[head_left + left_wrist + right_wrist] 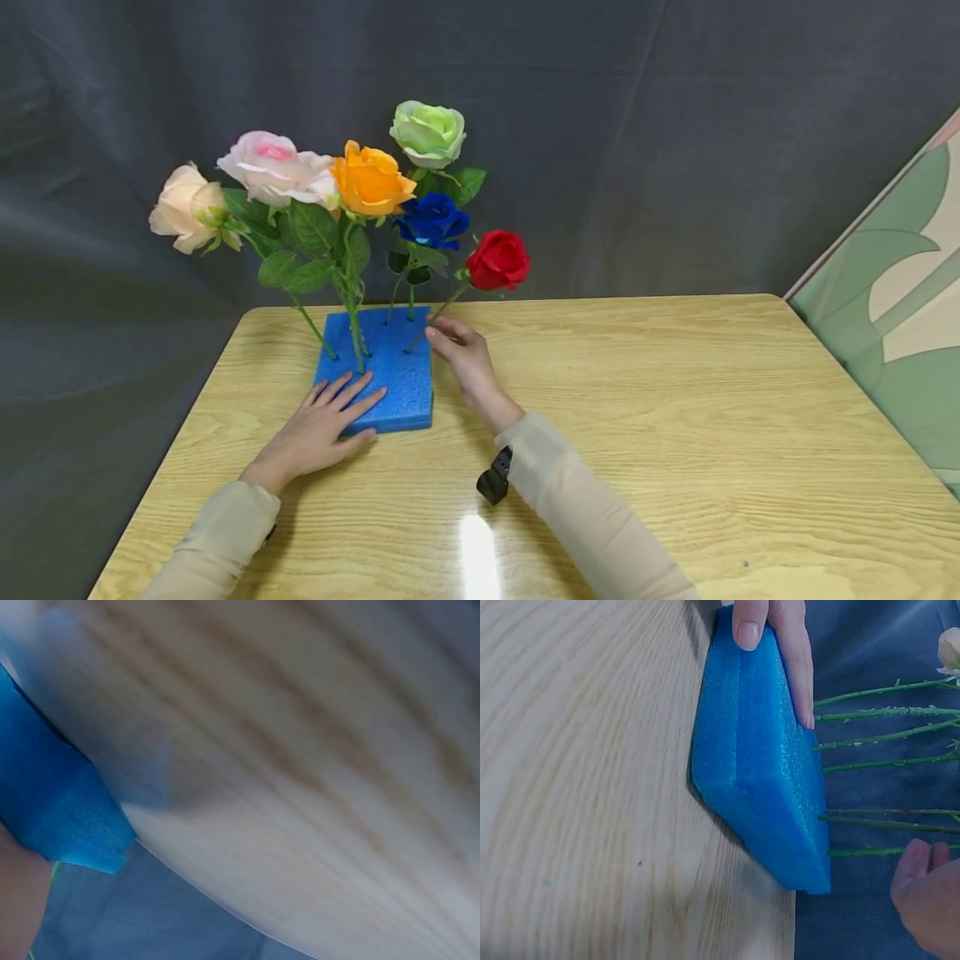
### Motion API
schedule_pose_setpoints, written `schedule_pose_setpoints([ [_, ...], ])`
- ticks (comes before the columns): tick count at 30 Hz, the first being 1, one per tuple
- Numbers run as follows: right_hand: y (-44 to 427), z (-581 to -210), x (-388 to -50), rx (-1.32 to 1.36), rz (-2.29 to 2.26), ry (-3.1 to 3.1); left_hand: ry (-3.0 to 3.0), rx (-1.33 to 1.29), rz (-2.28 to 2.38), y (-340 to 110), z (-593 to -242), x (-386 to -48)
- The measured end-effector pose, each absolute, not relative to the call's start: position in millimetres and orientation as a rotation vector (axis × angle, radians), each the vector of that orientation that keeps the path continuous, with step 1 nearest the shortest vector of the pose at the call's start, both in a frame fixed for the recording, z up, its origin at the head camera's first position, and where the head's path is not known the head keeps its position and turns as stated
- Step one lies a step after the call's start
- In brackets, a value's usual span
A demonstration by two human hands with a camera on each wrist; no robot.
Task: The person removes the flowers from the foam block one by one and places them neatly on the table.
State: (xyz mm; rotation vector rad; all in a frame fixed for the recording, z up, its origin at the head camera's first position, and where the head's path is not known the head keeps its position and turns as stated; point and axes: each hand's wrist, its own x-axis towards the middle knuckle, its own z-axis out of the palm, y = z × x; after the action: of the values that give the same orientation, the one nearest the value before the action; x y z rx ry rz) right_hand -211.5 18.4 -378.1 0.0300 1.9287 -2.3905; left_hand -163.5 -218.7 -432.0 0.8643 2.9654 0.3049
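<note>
- The blue foam block (405, 396) lay toward the left of the surface (637, 400); the red rose (498, 260) stood in it, its stem (452, 301) tilted to the right.
- Right hand (472, 367): thumb and fingertips appeared clamped on that stem, low down, above the foam.
- Left hand (318, 429): fingers apart and straight, flat on the block's near left part, thumb at its near side.
- The step in hand was judged to be seating or adjusting the red rose. A low pinch suited it, as a thin stem would likely bend if pushed from near the bloom.
- Force was best directed along the stem, with the left palm bearing down so that the block would neither slide nor tip.
- Risk noted: the blue rose (433, 220) stood near; a wide swing of the wrist could have knocked it.
- Surface: pale wood grain, with glare (478, 554) near the front edge. The foam sat near the far edge, so pushing away called for restraint.
- Room: a dark curtain (600, 125) hung behind; a leaf-patterned panel (915, 333) stood at the right.
</note>
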Motion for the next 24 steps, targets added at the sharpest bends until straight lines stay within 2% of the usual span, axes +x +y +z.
schedule_pose_setpoints([
  [18,23.2,-379.7,-217.6,0.072,-2.579,1.915,2.978,0.855,0.339,-219.9,-434.0,-164.7],
  [24,33.5,-370.0,-221.1,0.106,-2.69,1.841,2.981,0.859,0.332,-219.6,-436.0,-164.9],
])
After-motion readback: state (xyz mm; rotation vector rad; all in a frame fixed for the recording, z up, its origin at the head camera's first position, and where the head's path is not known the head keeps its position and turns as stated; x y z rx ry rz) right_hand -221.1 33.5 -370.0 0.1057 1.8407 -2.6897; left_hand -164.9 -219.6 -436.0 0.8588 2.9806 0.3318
